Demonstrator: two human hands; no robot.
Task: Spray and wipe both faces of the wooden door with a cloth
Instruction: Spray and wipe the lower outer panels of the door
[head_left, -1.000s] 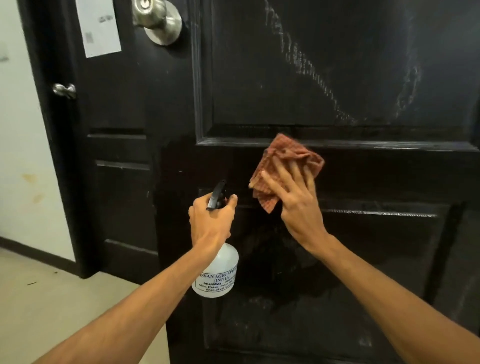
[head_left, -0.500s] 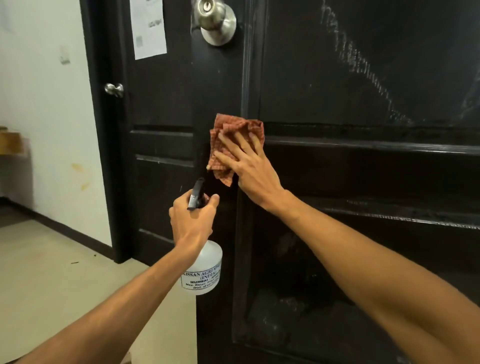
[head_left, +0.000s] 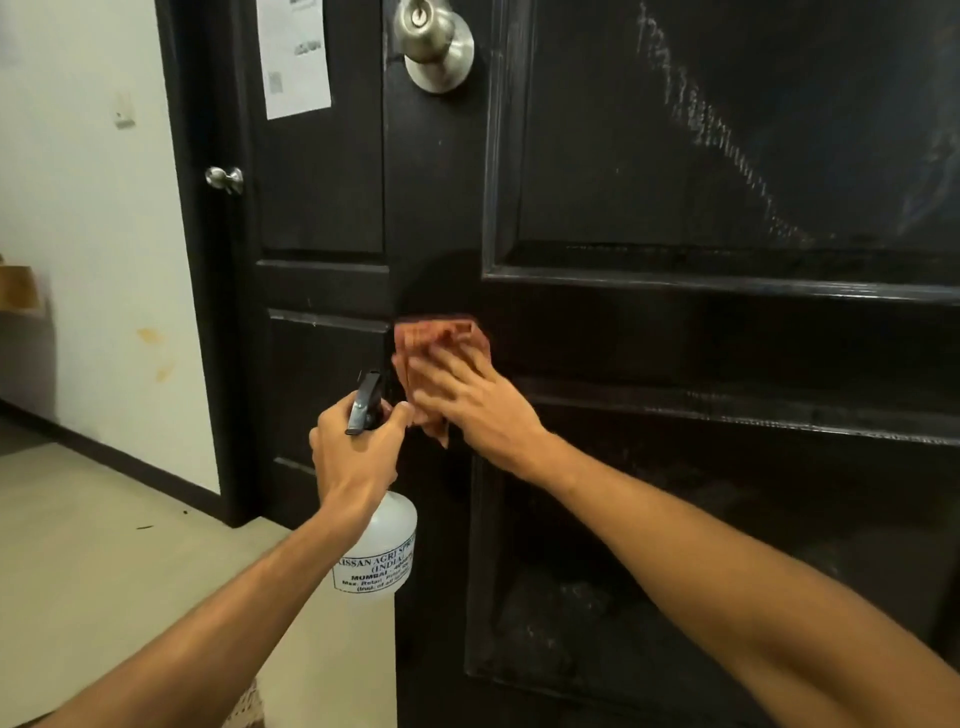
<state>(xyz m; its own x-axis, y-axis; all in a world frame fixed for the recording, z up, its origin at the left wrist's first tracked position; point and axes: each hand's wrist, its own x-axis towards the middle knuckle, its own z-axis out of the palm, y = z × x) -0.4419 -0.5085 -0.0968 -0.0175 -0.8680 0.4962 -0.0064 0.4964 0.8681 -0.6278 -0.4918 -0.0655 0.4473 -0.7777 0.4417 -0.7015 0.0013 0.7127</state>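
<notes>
A dark wooden panelled door (head_left: 701, 332) fills the right of the view, with streaks of dried spray on its upper panel. My right hand (head_left: 475, 410) presses a reddish checked cloth (head_left: 434, 338) flat against the door's left stile, just below the middle rail, fingers spread over it. Just left of it, my left hand (head_left: 353, 449) grips the neck of a clear spray bottle (head_left: 382, 551) with a black trigger head and a white label. The bottle hangs upright in front of the door's edge.
A round metal knob (head_left: 434, 39) sits above on the door. Behind stands a second dark door (head_left: 322, 208) with a paper notice (head_left: 296, 57) and a small knob (head_left: 224, 179). A white wall (head_left: 93, 208) and beige floor (head_left: 104, 545) lie left.
My right hand slid the cloth leftward across the rail to the door's left stile, then downward. The left hand with the bottle stayed close beside it.
</notes>
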